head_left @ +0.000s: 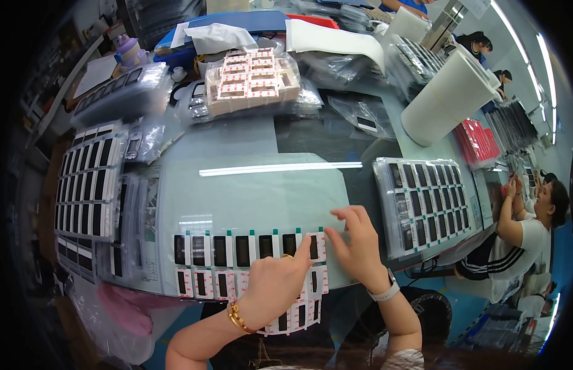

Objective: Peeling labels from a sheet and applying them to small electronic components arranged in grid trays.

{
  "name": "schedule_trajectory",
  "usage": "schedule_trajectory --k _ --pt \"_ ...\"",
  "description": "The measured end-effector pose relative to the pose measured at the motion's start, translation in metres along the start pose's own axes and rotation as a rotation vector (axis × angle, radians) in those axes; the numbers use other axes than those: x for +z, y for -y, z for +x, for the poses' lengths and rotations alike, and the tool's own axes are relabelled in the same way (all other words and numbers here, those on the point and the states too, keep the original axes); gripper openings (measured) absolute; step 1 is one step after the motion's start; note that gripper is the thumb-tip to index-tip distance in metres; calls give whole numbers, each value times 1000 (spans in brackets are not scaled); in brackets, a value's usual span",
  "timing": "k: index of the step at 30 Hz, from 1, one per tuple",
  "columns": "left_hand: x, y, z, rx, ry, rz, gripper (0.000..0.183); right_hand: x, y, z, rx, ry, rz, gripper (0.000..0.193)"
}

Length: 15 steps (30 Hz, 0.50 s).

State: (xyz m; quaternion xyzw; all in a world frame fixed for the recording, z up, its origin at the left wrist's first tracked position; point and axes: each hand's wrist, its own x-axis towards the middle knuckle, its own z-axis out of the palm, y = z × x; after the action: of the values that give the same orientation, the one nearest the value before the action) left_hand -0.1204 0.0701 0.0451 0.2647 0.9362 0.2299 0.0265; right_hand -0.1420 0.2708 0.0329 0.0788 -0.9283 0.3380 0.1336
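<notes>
A thick white roll [437,105] stands beside red packets [477,143], with a purple container [131,52] at far left. At right, a seated co-worker [526,240] in white raises both hands as strip lights [547,80] glow above.

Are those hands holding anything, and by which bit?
No clear hold shows. The left hand has a fingertip at the rightmost upper panel; the right hand is open beside it. Whether the left's curled fingers grip anything is hidden.

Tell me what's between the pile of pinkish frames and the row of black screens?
Just shiny work surface, with a bright light reflection, in the head view.
</notes>
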Motion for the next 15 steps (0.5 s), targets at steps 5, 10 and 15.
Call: schedule_trajectory --k 5,10,15 --pt "-27 -2 -10 -60 -197 -271 44 -25 6 -31 294 523 746 13" --pt "-24 1 -15 -133 77 -753 21 -45 11 -38 417 384 977 15" --pt "-14 4 -27 118 -80 -849 8 -33 7 -49 360 710 869 21"
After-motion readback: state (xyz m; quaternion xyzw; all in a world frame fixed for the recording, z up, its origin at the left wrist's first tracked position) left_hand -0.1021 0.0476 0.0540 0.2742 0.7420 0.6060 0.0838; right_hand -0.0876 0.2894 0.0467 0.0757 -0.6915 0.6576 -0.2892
